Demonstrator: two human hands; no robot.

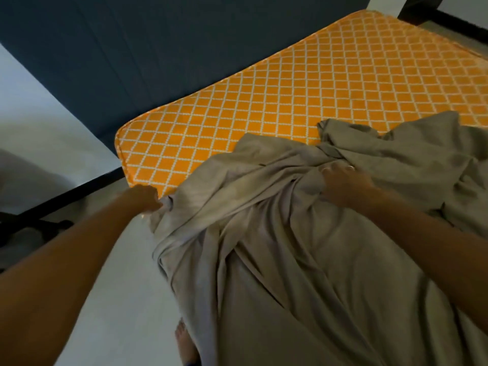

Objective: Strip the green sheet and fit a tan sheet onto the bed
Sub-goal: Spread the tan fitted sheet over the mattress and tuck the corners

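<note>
A crumpled tan sheet [277, 233] lies over the near part of the bed and hangs down its near side. The bare mattress [303, 83], orange with a white diamond pattern, shows beyond it. My left hand [146, 198] pinches the sheet's left edge near the mattress's near left corner. My right hand [343, 180], with rings on two fingers, grips a bunch of the sheet in the middle of the bed. No green sheet is in view.
A dark blue headboard or wall panel [132, 62] runs along the mattress's far left side. Pale floor [111, 286] lies to the left, with a dark frame rail [66, 199] across it. A bare foot [184, 344] shows beside the hanging sheet.
</note>
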